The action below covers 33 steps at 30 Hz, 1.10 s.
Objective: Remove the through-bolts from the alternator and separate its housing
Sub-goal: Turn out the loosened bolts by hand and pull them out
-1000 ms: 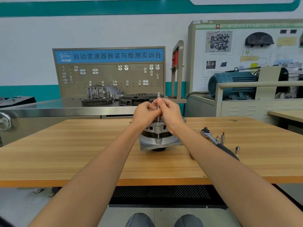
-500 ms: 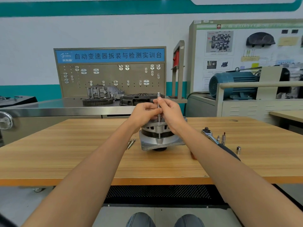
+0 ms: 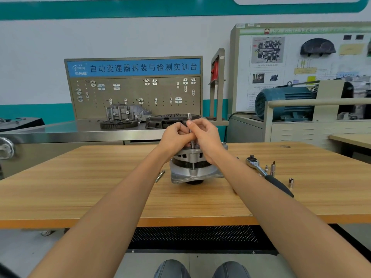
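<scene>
A grey metal alternator (image 3: 193, 169) stands upright on the wooden table (image 3: 80, 187), pulley end down. A thin metal tool or bolt shaft (image 3: 189, 118) rises vertically from its top near edge. My left hand (image 3: 176, 137) and my right hand (image 3: 206, 137) both pinch this shaft with curled fingers just above the housing. Another through-bolt shows in the housing's front groove (image 3: 193, 164). A loose bolt (image 3: 160, 176) lies on the table left of the alternator.
A ratchet wrench (image 3: 267, 174) with a black handle lies right of the alternator, with small sockets and bits (image 3: 272, 167) (image 3: 291, 182) beside it. Behind the table stands a steel bench (image 3: 60, 133) with gearbox parts and a pegboard. A blue motor (image 3: 285, 103) sits far right.
Both hands stay on the upright shaft with small finger shifts. The loose bolt left of the alternator, hidden a second ago by my left forearm, is now visible.
</scene>
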Available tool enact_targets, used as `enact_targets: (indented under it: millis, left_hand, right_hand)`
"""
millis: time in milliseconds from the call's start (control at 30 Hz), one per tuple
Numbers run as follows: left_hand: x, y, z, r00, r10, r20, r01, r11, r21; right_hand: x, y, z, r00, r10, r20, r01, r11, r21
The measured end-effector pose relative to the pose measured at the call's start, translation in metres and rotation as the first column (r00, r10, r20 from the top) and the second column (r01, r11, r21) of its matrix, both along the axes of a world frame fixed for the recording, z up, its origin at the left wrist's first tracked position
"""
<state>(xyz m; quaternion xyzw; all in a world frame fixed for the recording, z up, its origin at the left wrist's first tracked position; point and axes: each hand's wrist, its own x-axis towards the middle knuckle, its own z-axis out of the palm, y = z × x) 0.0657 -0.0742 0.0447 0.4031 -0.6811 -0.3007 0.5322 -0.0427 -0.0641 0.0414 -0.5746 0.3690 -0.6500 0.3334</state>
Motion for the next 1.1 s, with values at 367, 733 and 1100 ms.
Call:
enact_targets:
  millis: [367,733,1100]
  left_hand:
    - [0.006,0.003,0.002,0.989,-0.145,0.015,0.145,0.989,0.03]
    - [-0.003,-0.002,0.002,0.996,-0.079,-0.046,0.08,0.997,0.023]
    - [-0.002,0.004,0.002,0.998,-0.069,-0.011,0.069,0.997,0.024]
  right_hand:
    - [-0.003,0.0,-0.001,1.0,0.003,0.019,-0.003,1.0,-0.01]
    - [-0.003,0.002,0.0,1.0,0.008,-0.023,-0.008,1.0,-0.011]
    - [-0.002,0.0,0.0,0.999,-0.004,0.032,0.003,1.0,0.015]
